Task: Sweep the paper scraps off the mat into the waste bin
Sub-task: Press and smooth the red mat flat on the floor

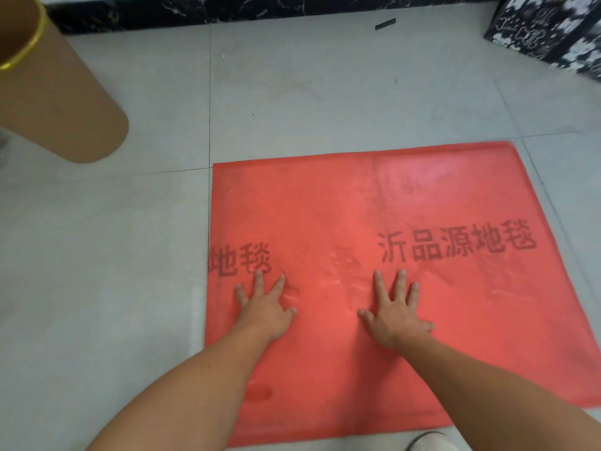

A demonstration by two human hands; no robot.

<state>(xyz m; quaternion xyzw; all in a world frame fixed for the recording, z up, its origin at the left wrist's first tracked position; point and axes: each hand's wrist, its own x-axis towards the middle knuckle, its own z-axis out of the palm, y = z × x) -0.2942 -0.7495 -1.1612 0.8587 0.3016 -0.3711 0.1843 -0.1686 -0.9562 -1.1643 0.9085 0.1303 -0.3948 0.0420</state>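
View from the head camera, looking down at a grey tiled floor [97, 255].

The red mat [487, 304] lies flat on the floor and fills the centre and the 3 to 6 o'clock part of the view. Dark printed characters [455, 245] run across its middle, and a second, cut-off group sits at its 9 o'clock edge.

The left grip [265, 307], a bare hand, rests palm down on the mat near that edge. Its fingers are straight and spread, and it holds nothing. The right grip [395, 317], also bare, lies palm down just to the 3 o'clock side of it. Its fingers are likewise splayed and unclenched, pressing on the mat surface. The two are apart, and shallow wrinkles [348, 271] in the mat show between and just beyond them.

The waste bin [58, 102], brown with a gold rim, stands on the floor at 10 o'clock, well apart from the mat. Its inside cannot be seen.

A black marbled skirting [260, 8] runs along 12 o'clock. A black-and-white patterned box [553, 30] stands at 1 o'clock, and a small dark strip [385, 23] lies on the floor near the skirting. The toe of a white shoe [429, 442] shows at 5 o'clock.
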